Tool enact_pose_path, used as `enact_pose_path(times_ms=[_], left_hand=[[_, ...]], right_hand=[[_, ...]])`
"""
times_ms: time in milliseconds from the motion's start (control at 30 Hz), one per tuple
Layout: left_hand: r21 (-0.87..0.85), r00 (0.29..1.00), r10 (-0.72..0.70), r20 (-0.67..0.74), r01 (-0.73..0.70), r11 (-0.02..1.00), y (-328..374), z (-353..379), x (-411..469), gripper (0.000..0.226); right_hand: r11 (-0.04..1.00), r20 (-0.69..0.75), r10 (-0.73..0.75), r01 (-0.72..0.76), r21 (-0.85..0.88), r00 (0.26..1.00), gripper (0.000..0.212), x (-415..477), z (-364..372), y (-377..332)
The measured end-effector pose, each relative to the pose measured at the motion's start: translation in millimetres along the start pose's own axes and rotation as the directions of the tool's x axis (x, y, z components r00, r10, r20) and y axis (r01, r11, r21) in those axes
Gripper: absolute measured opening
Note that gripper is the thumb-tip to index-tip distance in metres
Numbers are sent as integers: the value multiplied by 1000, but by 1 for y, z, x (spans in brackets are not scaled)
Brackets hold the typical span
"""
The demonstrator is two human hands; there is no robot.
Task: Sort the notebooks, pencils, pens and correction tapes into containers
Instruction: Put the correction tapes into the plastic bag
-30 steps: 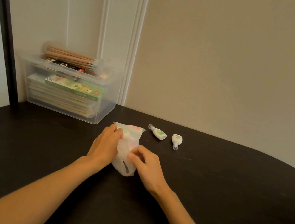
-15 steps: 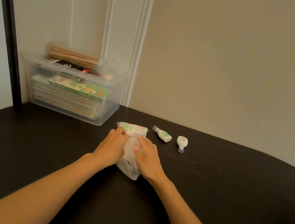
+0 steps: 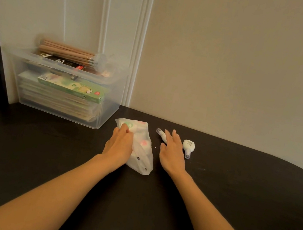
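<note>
So I'm looking down at the dark, nearly black tabletop point(image 3: 234, 190), which is mostly bare. Biggest thing on it is the clear plastic storage bin point(image 3: 63, 107) pushed into the back left corner against the wall, and it looks pretty well loaded: a stack of flat notebooks point(image 3: 56, 101) at the bottom, a green printed cardboard box point(image 3: 70, 86) lying on them, a dark box above that, and a clear tube of natural wood pencils point(image 3: 68, 52) resting across the top. So I'd say the notebook and pencil part is basically done, pens I can't really make out from here. Next down in size is the soft translucent white pouch point(image 3: 140, 147) with pink and green shapes showing through, lying near the middle of the table just in front of the bin. My left hand point(image 3: 119, 145) is curled over its left edge, fingers pinching the pouch material and pinning it down. My right hand point(image 3: 172, 153) is flat and spread wide, holding nothing, with the fingers reaching over the small white correction tape with the clear cap point(image 3: 160, 133), which peeks out just past the fingertips. The second white correction tape point(image 3: 188, 146) sits just to the right of that hand, apart from it. My guess: those two tapes are all that's left, and they go in the pouch.
</note>
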State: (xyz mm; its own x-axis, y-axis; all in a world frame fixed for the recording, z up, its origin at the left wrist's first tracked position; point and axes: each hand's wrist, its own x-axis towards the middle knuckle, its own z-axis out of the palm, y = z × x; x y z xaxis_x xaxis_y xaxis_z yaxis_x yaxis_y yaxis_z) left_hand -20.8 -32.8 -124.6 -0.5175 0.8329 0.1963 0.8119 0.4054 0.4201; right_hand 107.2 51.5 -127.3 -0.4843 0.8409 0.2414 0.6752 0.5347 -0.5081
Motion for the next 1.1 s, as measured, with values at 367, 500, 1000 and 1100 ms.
enact_pose_path(times_ms=[367, 500, 1000, 1100], left_hand=[[-58, 1000, 6, -30, -8, 998, 7, -11, 0, 40], [-125, 994, 53, -96, -64, 990, 12, -15, -15, 40], [-116, 998, -43, 39, 47, 992, 42, -36, -52, 24], [-107, 997, -15, 77, 24, 994, 44, -35, -61, 18]], right_hand=[[959, -83, -62, 36, -280, 995, 38, 6, -1, 6], [993, -174, 84, -67, 101, 981, 29, -8, -9, 1], [516, 28, -15, -16, 856, 1000, 21, -96, -61, 0], [482, 40, -14, -28, 875, 999, 22, -105, -65, -1]])
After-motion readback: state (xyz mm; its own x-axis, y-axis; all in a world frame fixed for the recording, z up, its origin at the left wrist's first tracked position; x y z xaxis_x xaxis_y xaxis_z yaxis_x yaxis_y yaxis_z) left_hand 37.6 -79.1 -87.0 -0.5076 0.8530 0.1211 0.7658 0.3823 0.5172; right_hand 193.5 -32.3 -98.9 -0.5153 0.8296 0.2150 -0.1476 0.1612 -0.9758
